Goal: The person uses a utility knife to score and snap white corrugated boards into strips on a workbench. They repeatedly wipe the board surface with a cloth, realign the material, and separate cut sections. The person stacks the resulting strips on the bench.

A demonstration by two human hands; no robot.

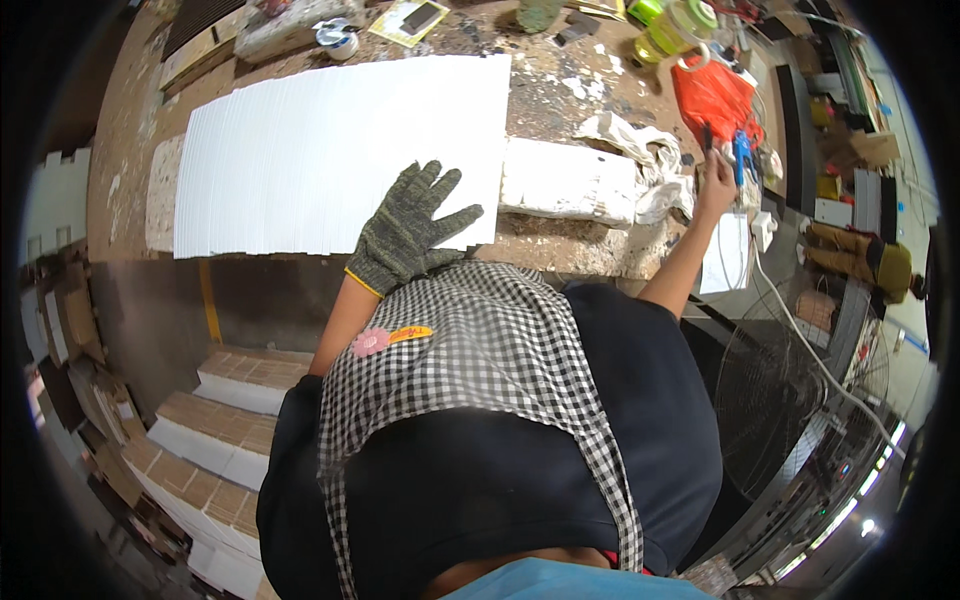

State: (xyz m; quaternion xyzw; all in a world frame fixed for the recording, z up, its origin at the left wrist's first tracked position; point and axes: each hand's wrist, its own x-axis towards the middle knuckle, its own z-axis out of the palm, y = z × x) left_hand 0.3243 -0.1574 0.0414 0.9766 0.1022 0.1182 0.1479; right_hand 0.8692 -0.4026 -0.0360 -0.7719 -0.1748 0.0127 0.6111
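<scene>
1. A wide, overlapping row of white sheets [330, 150] lies on the bench [545, 240], in front of the person and mostly to the left
2. The left hand [412, 222], in a dark knitted glove with a yellow cuff, rests on the row's near right part, fingers spread
3. A white, stained slab [570, 182] shows beyond the row's right edge, with a crumpled white cloth [655, 165] touching its far end
4. The bare right hand [716, 185] reaches out to the right, pinching a slim dark object [708, 136] between thumb and fingers
5. Just beside that hand is a blue tool [741, 157]; a red plastic bag [712, 95] lies behind, near a yellow-green bottle [672, 32]
</scene>
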